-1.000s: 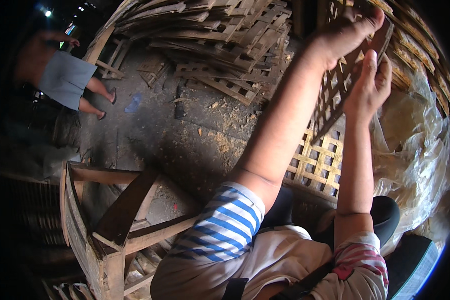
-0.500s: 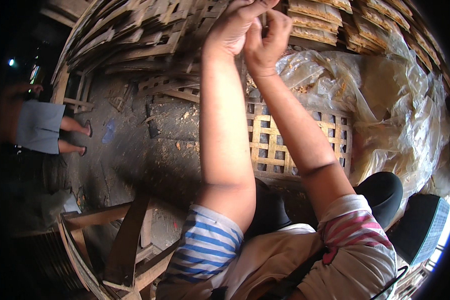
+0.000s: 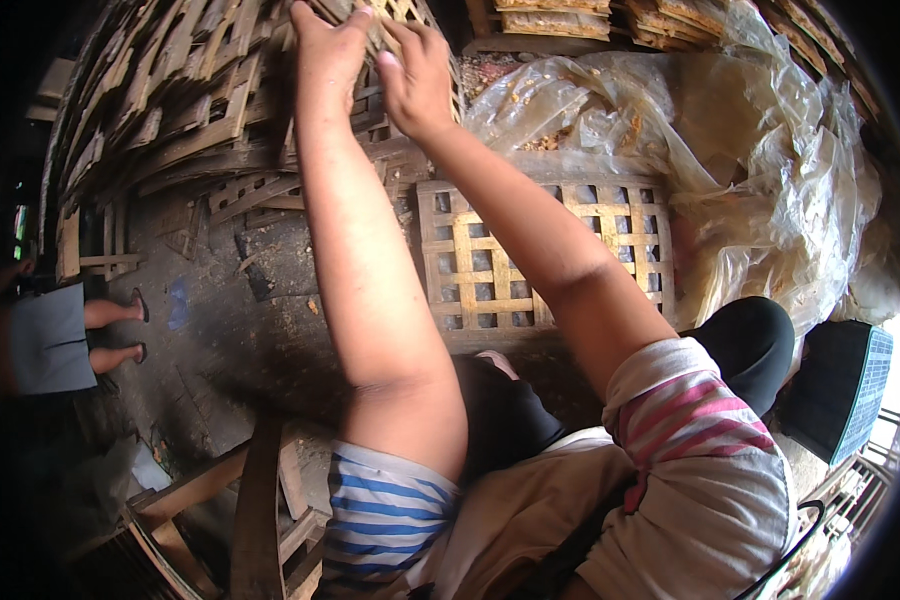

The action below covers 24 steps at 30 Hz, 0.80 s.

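Note:
My arms reach forward to a tall stack of wooden lattice trays (image 3: 185, 95) at the far left. My left hand (image 3: 328, 50) grips the edge of a lattice tray (image 3: 400, 12) at the stack's right side, thumb and fingers on either side of its slats. Close beside it, my right hand (image 3: 417, 80) has its bent fingers and thumb on the same tray's edge. The upper picture edge cuts off part of the tray and my left fingertips. Another lattice tray (image 3: 432, 240) lies flat in front of me, partly behind my right forearm.
Crumpled clear plastic sheeting (image 3: 770, 190) spreads at the right. Tray stacks with pale sheets (image 3: 555, 22) stand behind it. A wooden frame (image 3: 260, 510) stands at lower left, a dark box with a grid side (image 3: 835, 390) at right. Another person in grey shorts (image 3: 50, 340) stands far left.
Both hands have moved left from the middle to the tray stack, and come slightly apart. The view has shifted right, so the surroundings appear farther left.

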Tool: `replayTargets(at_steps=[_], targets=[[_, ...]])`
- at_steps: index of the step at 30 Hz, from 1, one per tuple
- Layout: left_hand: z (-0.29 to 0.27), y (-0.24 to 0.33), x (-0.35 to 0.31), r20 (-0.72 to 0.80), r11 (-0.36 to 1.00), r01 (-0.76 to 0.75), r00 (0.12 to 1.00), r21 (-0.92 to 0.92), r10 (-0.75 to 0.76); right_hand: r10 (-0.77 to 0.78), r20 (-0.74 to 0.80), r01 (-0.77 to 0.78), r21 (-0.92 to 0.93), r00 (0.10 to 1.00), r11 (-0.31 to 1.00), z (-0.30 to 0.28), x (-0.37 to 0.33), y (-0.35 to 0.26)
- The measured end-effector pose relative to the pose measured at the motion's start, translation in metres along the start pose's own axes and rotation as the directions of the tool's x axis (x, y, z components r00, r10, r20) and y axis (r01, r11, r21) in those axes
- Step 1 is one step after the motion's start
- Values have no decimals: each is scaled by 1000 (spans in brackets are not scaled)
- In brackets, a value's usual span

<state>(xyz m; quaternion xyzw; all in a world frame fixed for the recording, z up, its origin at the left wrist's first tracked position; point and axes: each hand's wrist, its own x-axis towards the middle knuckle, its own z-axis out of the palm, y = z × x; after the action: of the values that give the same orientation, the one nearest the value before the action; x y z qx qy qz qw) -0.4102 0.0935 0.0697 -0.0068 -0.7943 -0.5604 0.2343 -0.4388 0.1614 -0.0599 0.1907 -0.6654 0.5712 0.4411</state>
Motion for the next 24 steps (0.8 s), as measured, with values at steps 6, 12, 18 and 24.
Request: replayTargets(at_steps=[6,12,18,24], targets=[[1,2,14,-131,968,34,991,248,-1,838,485,41,-870,249,492,-107,-83,118],[-11,53,-2,-53,979,144,987,-145,-153,827,500,578,-765,257,283,-173,-120,190],[-9,95,-34,20,996,62,998,-62,-61,686,597,633,-731,415,254,-180,-98,246],[-11,97,-29,-15,982,86,996,170,-84,358,523,513,-848,773,130,-225,6,285]])
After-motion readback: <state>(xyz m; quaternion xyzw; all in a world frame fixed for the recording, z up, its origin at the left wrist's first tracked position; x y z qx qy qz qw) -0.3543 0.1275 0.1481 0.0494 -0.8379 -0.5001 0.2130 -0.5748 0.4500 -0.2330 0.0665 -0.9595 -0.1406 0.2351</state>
